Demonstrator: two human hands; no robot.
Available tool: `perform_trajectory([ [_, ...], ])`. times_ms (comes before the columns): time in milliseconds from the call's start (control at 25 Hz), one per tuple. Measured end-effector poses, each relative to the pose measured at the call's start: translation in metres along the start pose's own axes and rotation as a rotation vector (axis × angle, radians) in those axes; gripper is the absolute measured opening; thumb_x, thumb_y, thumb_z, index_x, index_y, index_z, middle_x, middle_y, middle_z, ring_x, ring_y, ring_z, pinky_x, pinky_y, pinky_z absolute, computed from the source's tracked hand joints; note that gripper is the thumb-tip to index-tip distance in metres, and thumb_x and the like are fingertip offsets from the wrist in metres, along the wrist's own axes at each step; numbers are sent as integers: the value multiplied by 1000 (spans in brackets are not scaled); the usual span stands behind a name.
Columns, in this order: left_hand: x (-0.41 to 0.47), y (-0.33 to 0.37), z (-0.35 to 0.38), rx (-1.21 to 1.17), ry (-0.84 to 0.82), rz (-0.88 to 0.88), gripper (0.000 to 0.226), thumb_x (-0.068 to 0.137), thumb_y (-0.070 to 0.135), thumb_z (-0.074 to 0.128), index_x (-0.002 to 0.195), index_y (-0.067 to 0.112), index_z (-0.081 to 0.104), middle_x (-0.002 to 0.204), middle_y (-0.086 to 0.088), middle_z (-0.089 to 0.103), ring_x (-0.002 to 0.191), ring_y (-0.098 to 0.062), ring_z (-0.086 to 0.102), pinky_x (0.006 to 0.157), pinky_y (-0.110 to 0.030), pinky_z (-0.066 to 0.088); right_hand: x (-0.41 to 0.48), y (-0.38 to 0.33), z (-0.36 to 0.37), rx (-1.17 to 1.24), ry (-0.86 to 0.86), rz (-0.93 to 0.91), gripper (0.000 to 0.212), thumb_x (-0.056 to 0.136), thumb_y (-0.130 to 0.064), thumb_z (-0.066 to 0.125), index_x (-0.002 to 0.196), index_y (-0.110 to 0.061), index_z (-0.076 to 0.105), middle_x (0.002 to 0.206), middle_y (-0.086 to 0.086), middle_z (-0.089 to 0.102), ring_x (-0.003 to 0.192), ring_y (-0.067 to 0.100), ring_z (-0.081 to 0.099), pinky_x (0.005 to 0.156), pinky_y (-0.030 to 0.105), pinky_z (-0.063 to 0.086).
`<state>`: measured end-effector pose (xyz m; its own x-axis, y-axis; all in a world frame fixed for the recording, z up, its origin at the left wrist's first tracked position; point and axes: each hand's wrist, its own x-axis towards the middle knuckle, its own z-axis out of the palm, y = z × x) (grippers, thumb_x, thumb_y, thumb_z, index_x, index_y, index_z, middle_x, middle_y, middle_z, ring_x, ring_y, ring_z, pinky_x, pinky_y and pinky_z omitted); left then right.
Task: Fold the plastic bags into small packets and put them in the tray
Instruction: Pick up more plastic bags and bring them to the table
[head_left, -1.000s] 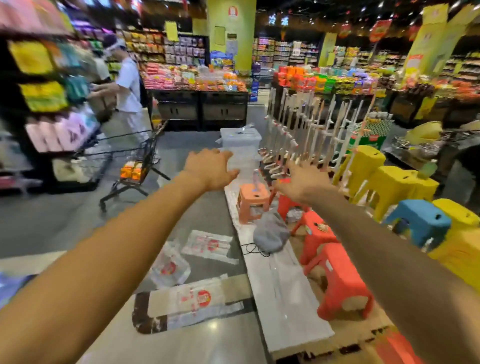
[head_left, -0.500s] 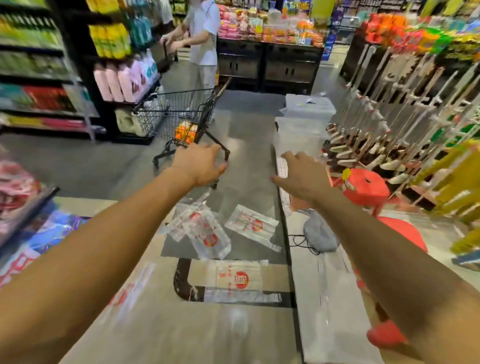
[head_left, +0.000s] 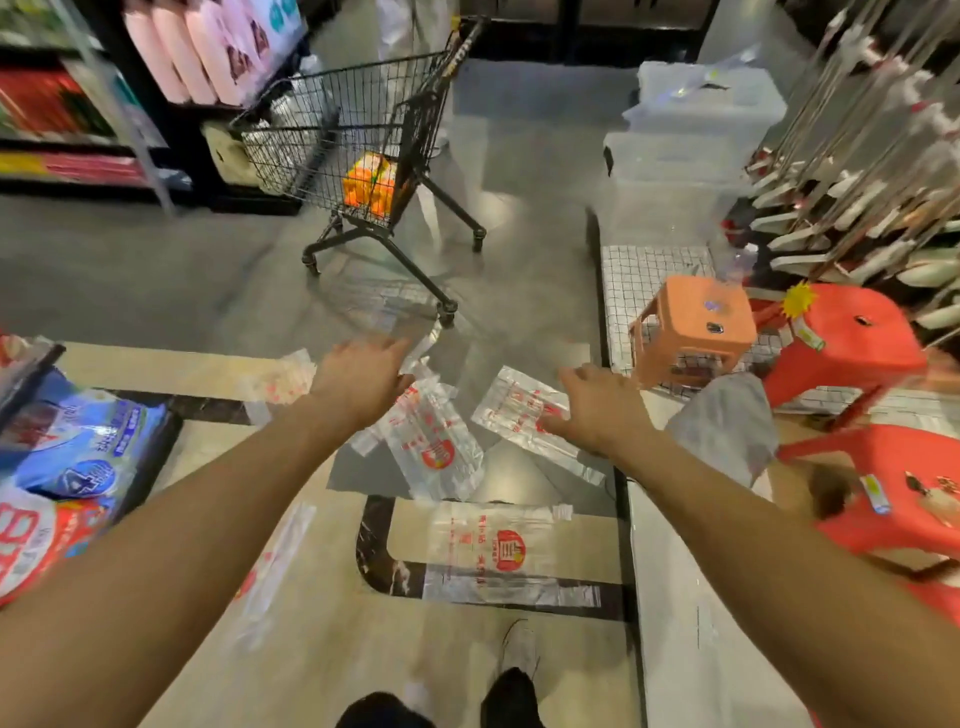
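Several clear plastic bags with red print lie flat on the shop floor. One bag (head_left: 434, 441) lies under and just right of my left hand (head_left: 358, 376). A second bag (head_left: 519, 410) lies beside my right hand (head_left: 592, 405), which partly covers it. A third bag (head_left: 498, 551) lies nearer my feet, and a fourth bag (head_left: 275, 379) lies farther left. Both hands stretch forward, palms down, fingers loosely apart, holding nothing. No tray that I can tell apart shows.
A black shopping cart (head_left: 363, 156) with an orange pack stands ahead. Orange stool (head_left: 691, 332) and red stools (head_left: 852, 343) stand right on a low platform, a grey bag (head_left: 727, 426) beside them. Clear lidded bins (head_left: 701, 119) behind. Packaged goods (head_left: 67, 467) at left. A person's legs behind the cart.
The view has tilted down towards the floor and closer to the bags. Both hands have lowered over the bags, still holding nothing.
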<state>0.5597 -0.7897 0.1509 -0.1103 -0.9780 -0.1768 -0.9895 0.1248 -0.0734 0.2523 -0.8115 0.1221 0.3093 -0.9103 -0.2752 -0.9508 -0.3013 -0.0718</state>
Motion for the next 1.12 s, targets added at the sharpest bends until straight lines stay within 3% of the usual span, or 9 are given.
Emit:
perform_trajectory([
  [280, 185, -32, 199, 181, -78, 198, 49, 102, 44, 58, 147, 32, 44, 142, -1, 60, 123, -28, 60, 102, -43, 49, 144, 44, 190, 1, -81, 45, 78, 86, -68, 64, 149, -29, 41, 139, 5, 57, 127, 31, 55, 109, 48, 41],
  [480, 324, -21, 386, 292, -123, 391, 49, 101, 43, 61, 145, 31, 46, 143, 1, 58, 130, -26, 56, 104, -42, 45, 227, 70, 381, 44, -148, 123, 74, 85, -68, 65, 145, -29, 46, 141, 2, 55, 130, 28, 52, 113, 47, 38],
  [760, 448, -7, 667, 464, -127, 590, 42, 100, 27, 64, 140, 29, 52, 137, 0, 60, 126, -25, 57, 101, -40, 44, 309, 72, 659, 127, -169, 132, 59, 93, -53, 60, 143, -25, 49, 140, 2, 54, 130, 29, 51, 112, 40, 33],
  [920, 494, -2, 772, 518, -162, 674, 42, 96, 18, 65, 135, 29, 56, 134, 2, 61, 124, -24, 58, 101, -38, 46, 340, 69, 770, 128, -219, 44, 61, 80, -57, 73, 129, -25, 56, 129, 1, 57, 121, 27, 56, 107, 39, 39],
  [1040, 517, 6, 818, 445, -185, 728, 41, 100, 30, 63, 140, 35, 53, 136, 4, 60, 121, -23, 61, 98, -41, 52, 349, 57, 826, 62, -263, -28, 67, 75, -57, 79, 127, -21, 57, 128, 5, 56, 116, 29, 56, 100, 43, 49],
  [1120, 526, 10, 835, 370, -197, 728, 40, 99, 34, 63, 137, 30, 51, 132, 1, 57, 112, -24, 62, 89, -40, 56, 349, 53, 847, 1, -242, -40, 61, 76, -49, 81, 124, -18, 58, 122, 7, 57, 104, 28, 57, 86, 42, 55],
])
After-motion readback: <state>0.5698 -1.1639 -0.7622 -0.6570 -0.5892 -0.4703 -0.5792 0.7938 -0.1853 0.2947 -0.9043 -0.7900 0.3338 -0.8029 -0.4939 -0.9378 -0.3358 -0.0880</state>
